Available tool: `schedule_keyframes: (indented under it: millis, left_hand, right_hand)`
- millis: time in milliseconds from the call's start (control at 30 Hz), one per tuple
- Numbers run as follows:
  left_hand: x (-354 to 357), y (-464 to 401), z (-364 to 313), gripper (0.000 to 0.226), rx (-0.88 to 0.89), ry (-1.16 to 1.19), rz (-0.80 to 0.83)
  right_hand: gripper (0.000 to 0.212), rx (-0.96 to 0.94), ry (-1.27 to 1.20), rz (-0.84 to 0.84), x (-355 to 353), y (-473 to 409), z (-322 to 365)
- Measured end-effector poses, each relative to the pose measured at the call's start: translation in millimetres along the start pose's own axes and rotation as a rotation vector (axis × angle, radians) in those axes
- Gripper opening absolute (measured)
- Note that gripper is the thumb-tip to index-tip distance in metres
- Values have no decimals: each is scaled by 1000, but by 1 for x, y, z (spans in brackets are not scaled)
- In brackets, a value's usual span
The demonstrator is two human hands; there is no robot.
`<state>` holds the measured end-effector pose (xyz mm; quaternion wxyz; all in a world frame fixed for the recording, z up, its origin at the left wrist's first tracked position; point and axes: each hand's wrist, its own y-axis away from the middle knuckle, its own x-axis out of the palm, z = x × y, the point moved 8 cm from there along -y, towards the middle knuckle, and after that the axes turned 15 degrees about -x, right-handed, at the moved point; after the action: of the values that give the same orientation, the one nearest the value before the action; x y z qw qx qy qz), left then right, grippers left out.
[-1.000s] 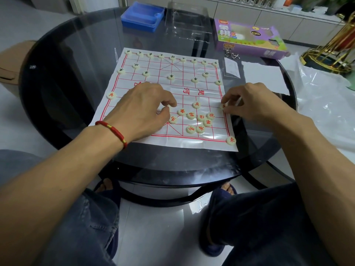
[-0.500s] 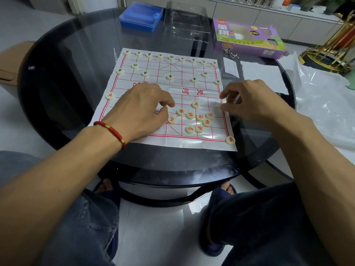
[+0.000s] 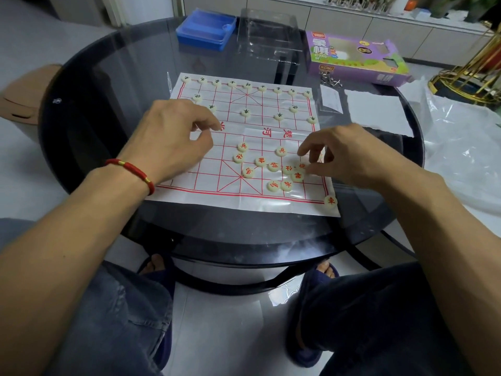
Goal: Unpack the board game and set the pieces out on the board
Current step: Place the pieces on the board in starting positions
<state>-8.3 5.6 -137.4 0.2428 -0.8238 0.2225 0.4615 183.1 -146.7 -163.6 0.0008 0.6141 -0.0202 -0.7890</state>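
Observation:
The white board sheet (image 3: 271,198) with its red grid lies on the round glass table (image 3: 108,77). Black-lettered pieces (image 3: 245,112) stand in order along its far rows. Several red-lettered pieces (image 3: 273,166) lie bunched at the near right, and a single red one (image 3: 330,200) sits on the near right corner. My left hand (image 3: 173,139) hovers over the board's left side with fingers loosely curled, and I see no piece in it. My right hand (image 3: 349,156) reaches down at the right end of the bunch, its thumb and forefinger either side of a red piece (image 3: 301,166) lying on the board.
Behind the board are a blue box (image 3: 206,28), a clear plastic tray (image 3: 268,33) and the purple game box (image 3: 352,58). A small clear bag (image 3: 330,99) and white paper (image 3: 376,112) lie to the right. Beyond them lies crumpled plastic wrap (image 3: 461,147).
My left hand has moved up and to the left, off the red pieces. My right hand has come down from the board's right edge to the bunch of red pieces.

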Motion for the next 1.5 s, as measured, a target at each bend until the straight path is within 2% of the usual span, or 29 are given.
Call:
schedule_keyframes:
  millis: [367, 767, 1133, 1500]
  left_hand:
    - [-14, -10, 36, 31, -186, -121, 169]
    - [-4, -6, 43, 28, -178, -97, 207]
    - [-1, -3, 34, 28, -135, -92, 196]
    - [2, -7, 31, 28, -121, -108, 190]
  right_hand:
    - [24, -213, 47, -176, -1, -51, 65]
    - [21, -193, 168, -88, 19, -86, 80]
    - [31, -394, 6, -9, 21, -56, 127]
    - [39, -397, 32, 35, 37, -55, 133]
